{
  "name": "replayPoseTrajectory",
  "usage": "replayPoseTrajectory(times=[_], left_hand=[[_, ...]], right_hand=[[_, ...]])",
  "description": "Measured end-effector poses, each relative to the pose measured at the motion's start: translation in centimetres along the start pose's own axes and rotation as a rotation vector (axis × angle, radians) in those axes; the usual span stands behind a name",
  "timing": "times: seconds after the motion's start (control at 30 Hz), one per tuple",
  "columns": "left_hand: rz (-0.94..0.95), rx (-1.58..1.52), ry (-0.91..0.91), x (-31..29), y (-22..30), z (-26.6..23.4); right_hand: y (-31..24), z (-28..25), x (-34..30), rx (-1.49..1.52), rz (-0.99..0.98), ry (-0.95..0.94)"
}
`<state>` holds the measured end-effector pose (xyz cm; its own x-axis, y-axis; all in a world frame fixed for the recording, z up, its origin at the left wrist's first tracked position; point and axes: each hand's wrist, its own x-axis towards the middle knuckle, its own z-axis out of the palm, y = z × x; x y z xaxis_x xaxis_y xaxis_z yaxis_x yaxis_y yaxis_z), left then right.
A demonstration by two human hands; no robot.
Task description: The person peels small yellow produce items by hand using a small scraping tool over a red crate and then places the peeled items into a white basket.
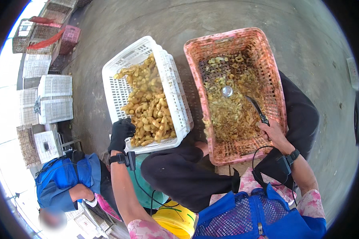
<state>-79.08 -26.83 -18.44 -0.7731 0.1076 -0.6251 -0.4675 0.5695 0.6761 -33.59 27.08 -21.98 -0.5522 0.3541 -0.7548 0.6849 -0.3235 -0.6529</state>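
My right hand (272, 130) grips the black handle of a small curved knife (253, 104) over the right side of a pink plastic basket (234, 36). Yellowish trimmings and peelings (233, 109) cover much of that basket's bottom, and a shiny round object (227, 91) sits among them. My left hand (122, 133), in a black glove, is at the near left corner of a white plastic basket (109, 89). Its fingers are curled; what they hold, if anything, is hidden. Knobbly ginger roots (149, 113) are heaped in the white basket, right beside that hand.
My bent leg (173, 173) in dark trousers lies below the white basket. A yellow bucket (173, 221) stands close by my left arm. Another person (73, 175) in blue sits at the left, near stacked white crates (55, 99) and a pink crate (70, 39).
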Motion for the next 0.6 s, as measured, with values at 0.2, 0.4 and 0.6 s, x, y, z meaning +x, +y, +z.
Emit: replayPoseTrajectory(times=[0.2,0.4,0.6], left_hand=[[0.037,0.069,-0.062,11.8,-15.3,-7.5],[0.313,0.620,0.342,21.0,-20.2,-10.0],[0.547,0.565,0.450,28.8,-20.2,-15.4]], right_hand=[[6.9,10.4,10.4,-0.443,-0.170,0.012],[12.7,21.2,20.7,-1.204,-0.318,0.197],[14.6,28.5,25.3,-1.385,-0.173,0.030]])
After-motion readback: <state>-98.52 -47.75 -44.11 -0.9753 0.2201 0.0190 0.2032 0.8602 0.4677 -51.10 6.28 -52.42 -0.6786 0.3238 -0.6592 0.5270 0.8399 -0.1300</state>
